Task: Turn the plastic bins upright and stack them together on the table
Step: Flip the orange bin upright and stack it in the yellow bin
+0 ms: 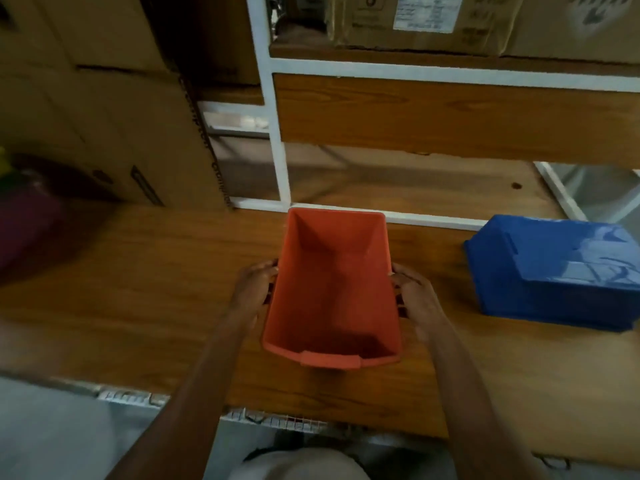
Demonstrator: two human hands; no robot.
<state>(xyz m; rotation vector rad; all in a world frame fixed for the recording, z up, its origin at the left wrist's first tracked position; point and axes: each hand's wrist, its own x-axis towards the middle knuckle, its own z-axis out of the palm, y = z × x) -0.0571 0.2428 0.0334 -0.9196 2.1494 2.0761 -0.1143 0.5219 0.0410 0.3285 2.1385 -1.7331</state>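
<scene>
Gripping the orange bin (330, 299) from both sides, the left hand (251, 294) has its fingers (268, 268) curled against the left wall, clamped on it; the right hand (417, 299) presses likewise on the right wall; both forearms reach straight forward over the tabletop (138, 289); the bin sits upright, mouth open upward, mid-tabletop; the blue bin (554, 271) lies overturned well apart to the right.

The wooden table (138, 289) carries a red bin (329, 299) upright at centre, a blue bin (554, 271) upside down at 3 o'clock, and a cardboard box (121, 133) at 10 o'clock.
</scene>
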